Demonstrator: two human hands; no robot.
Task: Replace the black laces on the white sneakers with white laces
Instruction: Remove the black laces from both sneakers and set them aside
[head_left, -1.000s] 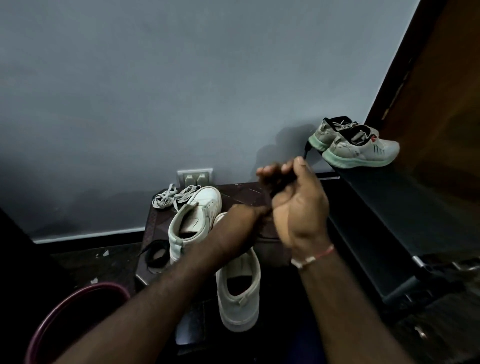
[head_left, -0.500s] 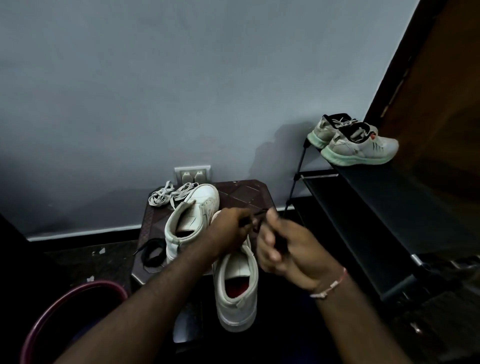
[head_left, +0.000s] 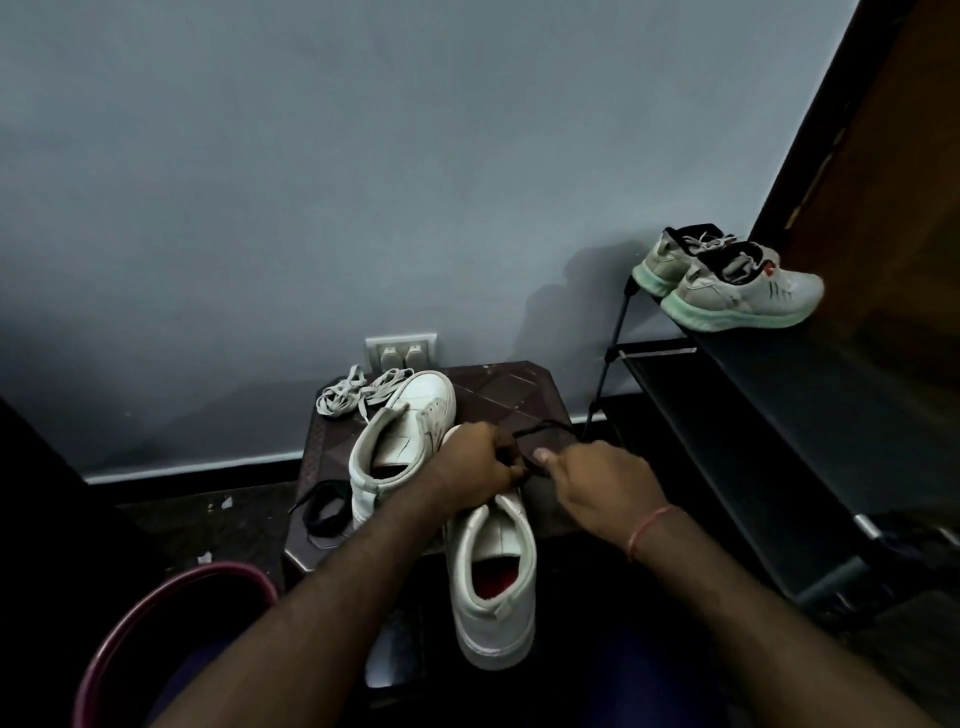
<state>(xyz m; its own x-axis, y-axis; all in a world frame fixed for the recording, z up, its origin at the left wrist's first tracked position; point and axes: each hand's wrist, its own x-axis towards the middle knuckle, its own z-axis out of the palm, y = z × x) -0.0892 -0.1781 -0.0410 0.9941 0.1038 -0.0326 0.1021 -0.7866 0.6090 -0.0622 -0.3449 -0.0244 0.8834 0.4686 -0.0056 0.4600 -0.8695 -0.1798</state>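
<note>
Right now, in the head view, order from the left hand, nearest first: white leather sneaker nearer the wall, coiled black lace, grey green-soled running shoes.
1. Wall-side white sneaker: beside the left hand.
2. Coiled black lace: table, left edge.
3. Grey running shoes: rack, far right.

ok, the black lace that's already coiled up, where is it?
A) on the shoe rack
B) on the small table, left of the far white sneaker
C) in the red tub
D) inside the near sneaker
B: the coiled black lace lies on the brown table, just left of the far white sneaker.
</note>
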